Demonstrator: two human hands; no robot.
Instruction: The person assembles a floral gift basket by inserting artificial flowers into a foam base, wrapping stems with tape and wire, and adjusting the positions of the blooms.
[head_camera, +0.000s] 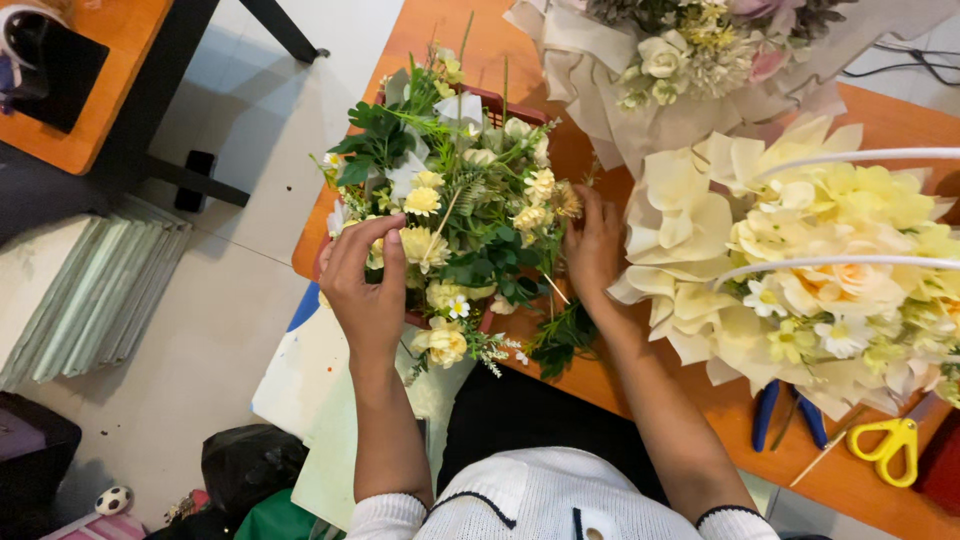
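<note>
Head view, read left to right. At 9 o'clock, a stack of pale panels (95, 300) lies on the floor. Left of centre, the left hand (365, 290) rests on the near-left side of the arrangement (460, 210), its grip lightly pinched on a yellow bloom (420, 245); whether the bloom is truly held cannot be told. The arrangement, a mass of yellow and white flowers with green leaves, stands in a red basket (510, 105) on the orange table (620, 385), at the table's left end. At the arrangement's 3 o'clock, the right hand (592, 245) lies against the foliage, fingers spread and released, touching stems without enclosing any. At 12 o'clock, a bouquet (690, 60) in cream wrap lies on the table. At 3 o'clock, a larger yellow bouquet (810, 270) sits just beside the right hand. At 4 o'clock, blue-handled pliers (770, 415) and yellow-handled scissors (890, 445) lie on the table.
</note>
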